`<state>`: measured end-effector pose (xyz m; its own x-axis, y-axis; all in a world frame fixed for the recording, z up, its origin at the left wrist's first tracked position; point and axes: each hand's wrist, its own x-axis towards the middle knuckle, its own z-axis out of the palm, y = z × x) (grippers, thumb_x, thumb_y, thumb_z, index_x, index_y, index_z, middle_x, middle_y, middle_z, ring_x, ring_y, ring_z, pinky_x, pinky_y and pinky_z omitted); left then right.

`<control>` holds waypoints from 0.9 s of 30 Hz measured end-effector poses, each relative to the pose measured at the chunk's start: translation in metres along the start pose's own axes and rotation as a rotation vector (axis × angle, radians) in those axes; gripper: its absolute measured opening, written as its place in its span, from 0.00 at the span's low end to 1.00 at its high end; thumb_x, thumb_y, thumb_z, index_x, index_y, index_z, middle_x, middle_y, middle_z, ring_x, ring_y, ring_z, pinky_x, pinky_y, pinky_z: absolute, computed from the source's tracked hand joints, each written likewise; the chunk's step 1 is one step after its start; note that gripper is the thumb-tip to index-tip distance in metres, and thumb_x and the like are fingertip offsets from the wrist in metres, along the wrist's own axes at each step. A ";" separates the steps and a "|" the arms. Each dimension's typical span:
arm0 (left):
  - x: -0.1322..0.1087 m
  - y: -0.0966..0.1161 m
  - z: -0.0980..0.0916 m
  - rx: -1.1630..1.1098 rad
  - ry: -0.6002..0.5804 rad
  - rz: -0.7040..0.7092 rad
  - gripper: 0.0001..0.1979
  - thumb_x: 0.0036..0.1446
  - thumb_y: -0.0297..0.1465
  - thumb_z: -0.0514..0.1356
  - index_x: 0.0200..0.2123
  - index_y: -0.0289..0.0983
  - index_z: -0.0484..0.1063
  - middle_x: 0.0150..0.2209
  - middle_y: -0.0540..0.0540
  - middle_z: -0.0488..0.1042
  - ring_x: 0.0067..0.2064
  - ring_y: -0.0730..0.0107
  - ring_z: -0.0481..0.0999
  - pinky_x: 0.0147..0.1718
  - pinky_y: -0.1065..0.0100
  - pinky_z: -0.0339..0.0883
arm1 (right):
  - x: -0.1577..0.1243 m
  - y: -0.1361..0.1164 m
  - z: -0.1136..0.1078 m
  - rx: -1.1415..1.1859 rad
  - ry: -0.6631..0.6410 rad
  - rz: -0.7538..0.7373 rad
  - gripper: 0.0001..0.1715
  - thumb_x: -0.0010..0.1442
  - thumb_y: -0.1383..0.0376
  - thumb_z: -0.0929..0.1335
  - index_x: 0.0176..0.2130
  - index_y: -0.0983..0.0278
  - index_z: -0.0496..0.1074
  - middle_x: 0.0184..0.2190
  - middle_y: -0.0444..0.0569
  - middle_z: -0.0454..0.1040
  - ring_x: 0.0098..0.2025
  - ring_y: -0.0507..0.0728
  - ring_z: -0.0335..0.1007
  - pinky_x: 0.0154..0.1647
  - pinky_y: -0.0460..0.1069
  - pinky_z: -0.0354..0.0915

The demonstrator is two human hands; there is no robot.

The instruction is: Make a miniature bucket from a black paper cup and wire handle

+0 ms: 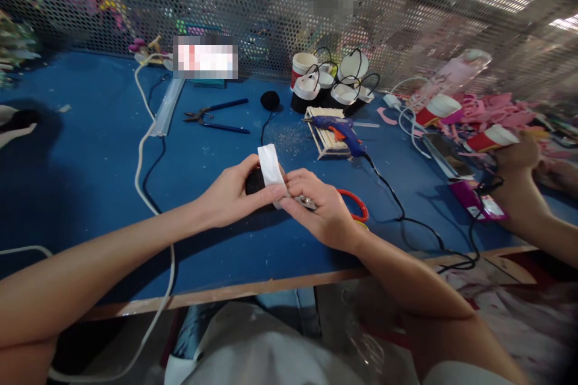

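Note:
My left hand (235, 191) is closed around a small dark cup (255, 181) in front of me. A white strip (270, 165) stands up against the cup, and my left thumb presses on its lower end. My right hand (318, 204) grips a pair of scissors with red handles (361, 204); their metal pivot shows between my fingers, close to the strip. The blades are mostly hidden by my fingers, so whether they touch the strip cannot be made out. A black cord runs from the cup towards a ball of black yarn (270, 100).
Blue-handled pliers (221, 115) lie to the left. Behind my hands, a blue glue gun (338, 129) rests on a stick rack (320, 143). Several black-and-white cups (307, 93) with thin handles stand at the back. Another person's hand (519, 162) is at the right.

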<state>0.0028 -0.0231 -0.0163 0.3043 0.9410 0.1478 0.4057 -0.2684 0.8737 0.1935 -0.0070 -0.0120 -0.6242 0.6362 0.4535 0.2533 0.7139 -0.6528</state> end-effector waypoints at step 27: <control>0.001 0.004 0.001 -0.037 -0.013 -0.099 0.19 0.58 0.45 0.48 0.39 0.36 0.65 0.38 0.46 0.71 0.40 0.65 0.69 0.39 0.65 0.63 | 0.001 0.000 -0.002 0.005 -0.028 0.045 0.05 0.56 0.65 0.65 0.29 0.63 0.66 0.32 0.49 0.69 0.41 0.55 0.66 0.43 0.53 0.64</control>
<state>0.0055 -0.0234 -0.0127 0.2760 0.9596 0.0541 0.4022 -0.1664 0.9003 0.1941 -0.0056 -0.0109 -0.6327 0.6591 0.4065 0.2782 0.6834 -0.6750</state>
